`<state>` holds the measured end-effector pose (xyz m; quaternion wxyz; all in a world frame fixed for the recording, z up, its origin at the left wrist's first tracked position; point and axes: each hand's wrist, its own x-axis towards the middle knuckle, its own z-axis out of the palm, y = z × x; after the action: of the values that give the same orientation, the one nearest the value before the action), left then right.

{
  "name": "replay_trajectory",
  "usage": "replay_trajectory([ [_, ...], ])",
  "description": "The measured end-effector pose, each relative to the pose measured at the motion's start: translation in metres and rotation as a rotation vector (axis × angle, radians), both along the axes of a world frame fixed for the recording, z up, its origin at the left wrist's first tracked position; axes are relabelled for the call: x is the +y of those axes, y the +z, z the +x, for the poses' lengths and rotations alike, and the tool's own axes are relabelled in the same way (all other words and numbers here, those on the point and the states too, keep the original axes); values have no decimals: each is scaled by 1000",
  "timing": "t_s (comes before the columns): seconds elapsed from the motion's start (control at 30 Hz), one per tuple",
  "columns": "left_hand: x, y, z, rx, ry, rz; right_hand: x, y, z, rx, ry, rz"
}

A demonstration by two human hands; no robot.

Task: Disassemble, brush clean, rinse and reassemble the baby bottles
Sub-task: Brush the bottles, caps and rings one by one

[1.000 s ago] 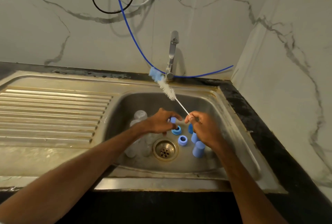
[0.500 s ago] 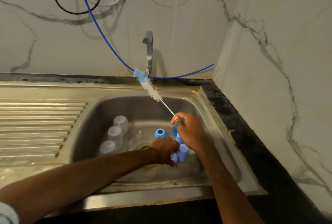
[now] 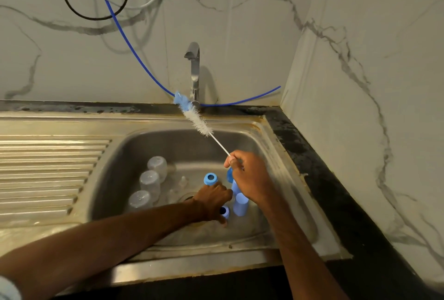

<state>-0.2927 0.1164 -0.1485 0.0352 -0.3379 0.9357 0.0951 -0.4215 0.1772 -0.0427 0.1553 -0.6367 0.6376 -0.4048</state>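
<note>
My right hand (image 3: 251,178) pinches the thin wire handle of a bottle brush (image 3: 200,123), which points up and away, its white bristles and blue tip near the tap's base. My left hand (image 3: 212,200) reaches low into the sink basin (image 3: 271,155), and its fingers curl round a blue collar ring (image 3: 225,212) by the drain. Another blue ring (image 3: 210,179) stands just beyond that hand. Blue caps (image 3: 241,204) stand under my right hand. Three clear bottle bodies (image 3: 150,183) stand upside down at the basin's left. Small clear teats (image 3: 183,180) lie between them and the rings.
The tap (image 3: 195,69) rises at the basin's back edge. A blue hose (image 3: 240,101) runs behind it along the wall, with black and white cables (image 3: 96,17) hanging above. A ribbed draining board (image 3: 48,172) lies left. A dark counter (image 3: 312,155) and marble wall close the right side.
My left hand has left the brush handle and dropped to the basin floor, onto a blue ring. My right hand keeps the brush, almost unmoved. The view has shifted.
</note>
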Motion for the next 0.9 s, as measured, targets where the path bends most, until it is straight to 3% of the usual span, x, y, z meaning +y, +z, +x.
replay_trajectory([
  [0.17,6,13,-4,216,-59,70,3,2,1,0,-27,14],
  [0.5,10,25,-22,235,-32,93,4,5,1,-2,-28,2],
  [0.6,4,33,-18,323,31,191,6,7,1,-28,-37,0],
  [0.77,2,76,25,639,225,387,9,12,3,-96,42,-38],
  [0.9,-7,103,79,968,470,798,13,13,8,-144,120,-38],
])
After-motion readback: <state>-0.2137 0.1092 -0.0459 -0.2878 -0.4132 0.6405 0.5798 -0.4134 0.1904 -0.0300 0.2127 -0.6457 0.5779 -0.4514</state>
